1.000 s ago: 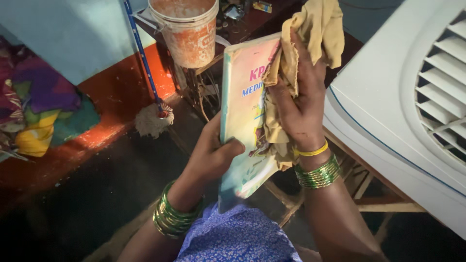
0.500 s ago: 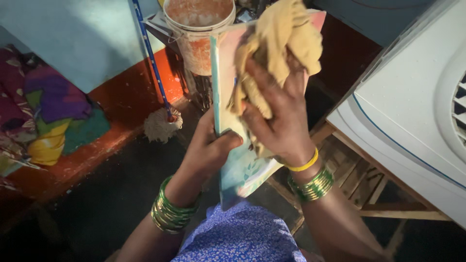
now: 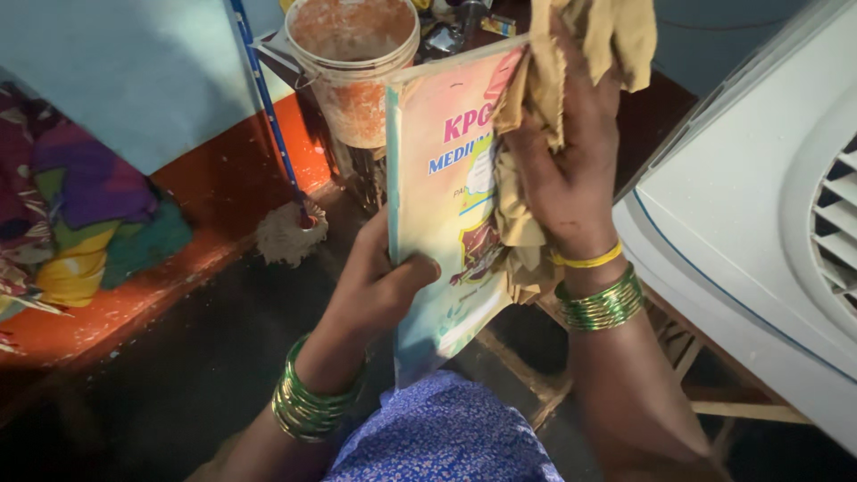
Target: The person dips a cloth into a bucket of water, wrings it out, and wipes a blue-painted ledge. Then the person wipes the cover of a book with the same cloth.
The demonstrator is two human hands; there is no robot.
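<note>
Her left hand (image 3: 379, 286) grips the near edge of an upright colourful book (image 3: 446, 205); her right hand (image 3: 567, 170) presses a bunched yellow cloth (image 3: 527, 223) flat against its cover.

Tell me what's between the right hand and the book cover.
A crumpled yellow-brown cloth lies between the right hand and the cover of the book, pressed against it, in the head view.

Stained bucket (image 3: 352, 62), blue-handled mop (image 3: 290, 228), white air cooler (image 3: 768, 223) on wooden stand (image 3: 696, 375), folded clothes (image 3: 80, 205)
</note>
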